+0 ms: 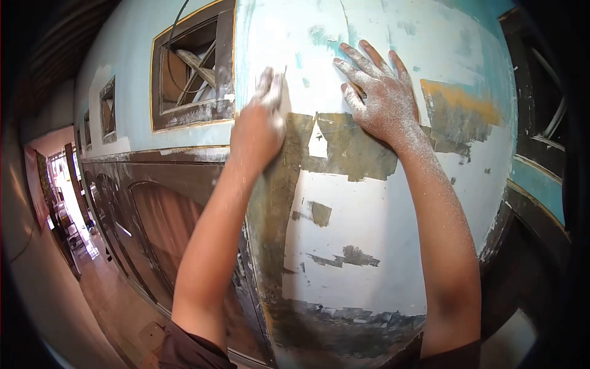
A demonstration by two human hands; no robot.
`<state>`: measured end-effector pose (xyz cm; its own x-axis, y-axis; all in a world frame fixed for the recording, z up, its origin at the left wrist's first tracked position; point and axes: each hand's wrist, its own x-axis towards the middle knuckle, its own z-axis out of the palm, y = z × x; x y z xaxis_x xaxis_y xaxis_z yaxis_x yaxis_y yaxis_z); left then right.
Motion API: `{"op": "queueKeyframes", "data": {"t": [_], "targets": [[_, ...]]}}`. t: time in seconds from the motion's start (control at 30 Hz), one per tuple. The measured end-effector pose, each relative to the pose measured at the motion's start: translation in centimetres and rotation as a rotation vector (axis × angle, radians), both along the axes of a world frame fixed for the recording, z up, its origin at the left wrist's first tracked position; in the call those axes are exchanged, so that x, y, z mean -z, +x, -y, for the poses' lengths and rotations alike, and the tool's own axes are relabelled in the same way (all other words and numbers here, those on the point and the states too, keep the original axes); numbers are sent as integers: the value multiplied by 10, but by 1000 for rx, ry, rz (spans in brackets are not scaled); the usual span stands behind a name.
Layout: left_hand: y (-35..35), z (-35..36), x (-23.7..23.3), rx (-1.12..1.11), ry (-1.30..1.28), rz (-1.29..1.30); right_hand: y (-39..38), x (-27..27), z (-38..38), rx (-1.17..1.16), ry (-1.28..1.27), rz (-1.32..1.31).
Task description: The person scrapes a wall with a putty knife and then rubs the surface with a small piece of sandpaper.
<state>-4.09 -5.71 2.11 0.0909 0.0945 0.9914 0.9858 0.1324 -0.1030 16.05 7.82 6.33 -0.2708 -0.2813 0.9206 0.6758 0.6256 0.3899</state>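
Where the right hand (pixel 381 98) spreads open: on patchy wall (pixel 356 215)
Left hand (pixel 261 120): partly curled against it; cannot tell if gripping

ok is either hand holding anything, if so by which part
The right hand holds nothing visible, its fingers spread against the wall. The left hand is curled; whether it grips anything cannot be told.
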Motion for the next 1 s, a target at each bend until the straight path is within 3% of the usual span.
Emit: {"op": "queueKeyframes", "data": {"t": [0.07,0.17,0.27,0.53,0.63,0.7,0.87,1.0], "targets": [[14,12,42,86,-61,106,1,0,2,-7,-2,8],[17,16,96,37,-91,165,0,0,1,20,12,-6],[17,19,122,-28,-142,226,-1,-1,-3,29,35,-12],[20,26,90,-53,-138,246,-2,-2,-7,20,62,-20],[17,29,105,-10,-149,282,-2,-3,-10,45,61,-24],[11,32,115,-104,-158,250,-2,-2,-11,47,70,-29],[16,47,89,-83,-188,354,-4,-3,-13,34,72,-33],[8,49,103,-59,-153,317,0,-4,-11,53,90,-12]]}}
